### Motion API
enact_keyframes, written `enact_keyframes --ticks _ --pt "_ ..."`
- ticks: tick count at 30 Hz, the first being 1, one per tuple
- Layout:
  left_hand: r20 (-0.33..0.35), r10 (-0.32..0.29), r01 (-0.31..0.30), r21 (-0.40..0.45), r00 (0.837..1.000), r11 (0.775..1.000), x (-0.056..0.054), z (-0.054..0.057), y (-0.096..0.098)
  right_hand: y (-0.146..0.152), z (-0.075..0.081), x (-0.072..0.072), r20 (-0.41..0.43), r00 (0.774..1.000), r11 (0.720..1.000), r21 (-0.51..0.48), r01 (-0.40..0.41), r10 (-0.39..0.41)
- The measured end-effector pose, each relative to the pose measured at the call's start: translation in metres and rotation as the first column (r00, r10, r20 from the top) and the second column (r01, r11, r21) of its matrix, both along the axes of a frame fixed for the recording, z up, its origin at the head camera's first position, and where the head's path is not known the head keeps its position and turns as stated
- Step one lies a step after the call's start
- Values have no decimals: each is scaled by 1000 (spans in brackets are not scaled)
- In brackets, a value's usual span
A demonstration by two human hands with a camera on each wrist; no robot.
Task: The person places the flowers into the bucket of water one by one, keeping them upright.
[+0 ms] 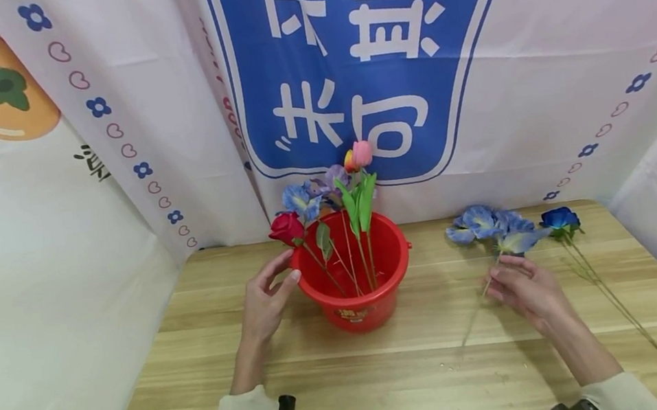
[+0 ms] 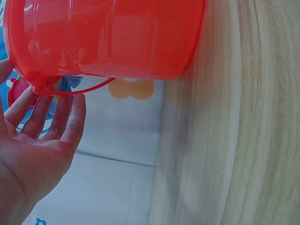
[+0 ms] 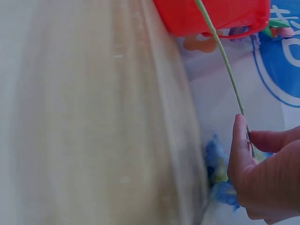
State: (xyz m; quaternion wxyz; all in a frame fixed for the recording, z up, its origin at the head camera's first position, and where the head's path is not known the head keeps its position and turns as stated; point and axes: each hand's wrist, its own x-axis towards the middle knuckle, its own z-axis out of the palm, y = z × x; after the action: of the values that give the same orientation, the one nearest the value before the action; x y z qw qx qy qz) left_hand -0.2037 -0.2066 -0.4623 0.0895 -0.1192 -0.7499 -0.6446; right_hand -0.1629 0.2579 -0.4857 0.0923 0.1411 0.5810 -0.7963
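A red bucket (image 1: pixel 358 313) stands on the table, holding a red rose (image 1: pixel 286 228), a light blue iris (image 1: pixel 301 201), purple blooms and two tulips (image 1: pixel 362 154), one pink. My left hand (image 1: pixel 267 297) is at the bucket's left rim; in the left wrist view its nearly straight fingers (image 2: pixel 58 117) touch the rim and the bucket's handle (image 2: pixel 89 89). To the bucket's right, my right hand (image 1: pixel 526 286) pinches the stem (image 3: pixel 227 65) of a blue iris (image 1: pixel 521 238) between thumb and fingers. Its lower stem slants toward the bucket.
Right of my right hand, a dark blue rose (image 1: pixel 561 219) lies with its long stem across the table (image 1: pixel 390 391). More blue iris petals (image 1: pixel 473 222) sit behind the held flower. A printed cloth (image 1: pixel 179 114) hangs at the table's back edge.
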Motion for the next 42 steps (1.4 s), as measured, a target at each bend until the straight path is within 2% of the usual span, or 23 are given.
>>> enact_keyframes --ticks 4,18,26,30,37,42 --pt "2 -1 1 2 1000 1000 0 -1 1 0 14 -1 -81 997 1000 22 -15 17" --pt "15 0 0 12 1000 1000 -1 -1 1 -19 73 -9 -271 963 990 131 56 -18" --pt "10 -7 7 12 1000 1000 -1 0 2 -36 97 -12 -339 941 975 202 91 -17" --pt "3 -9 9 13 1000 1000 -1 0 1 -46 106 -16 -385 923 965 238 109 -9" --pt "18 -8 8 -7 1000 1000 -2 -1 0 -65 124 -24 -432 902 960 242 138 -21" --pt "19 -6 7 -7 1000 1000 -3 -2 0 -85 142 -31 -480 877 938 318 140 32"
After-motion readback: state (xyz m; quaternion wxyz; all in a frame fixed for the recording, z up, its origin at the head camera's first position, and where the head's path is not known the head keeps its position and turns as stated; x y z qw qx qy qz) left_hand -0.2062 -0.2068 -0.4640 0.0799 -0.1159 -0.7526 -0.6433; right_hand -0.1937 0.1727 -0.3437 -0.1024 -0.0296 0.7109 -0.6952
